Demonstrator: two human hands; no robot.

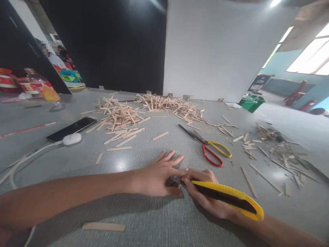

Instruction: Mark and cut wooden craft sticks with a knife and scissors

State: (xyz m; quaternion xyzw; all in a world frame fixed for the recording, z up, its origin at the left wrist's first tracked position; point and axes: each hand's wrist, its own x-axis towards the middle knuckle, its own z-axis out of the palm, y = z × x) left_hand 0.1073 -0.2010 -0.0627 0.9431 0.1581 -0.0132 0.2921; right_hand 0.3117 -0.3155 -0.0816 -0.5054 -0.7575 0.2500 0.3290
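My right hand (pixel 205 192) is closed around a yellow and black utility knife (pixel 231 199), its handle slanting back over my wrist. The knife's front end points at my left hand (pixel 156 175). That hand rests on the grey table with its fingers spread, the index finger and thumb reaching to the knife's tip. A bit of pale wood shows between the two hands, mostly hidden by fingers. Beyond my right hand lie scissors (pixel 205 141) with one red and one yellow handle. A single wooden craft stick (pixel 103 226) lies in front of my left forearm.
A heap of craft sticks (pixel 120 115) spreads along the table's back. Cut scraps (pixel 285 154) lie at right. On the left are a phone (pixel 72 129), a white mouse-shaped device (pixel 72 138) with a cable, and a bottle (pixel 45 91). Black and white panels (pixel 210 48) stand behind.
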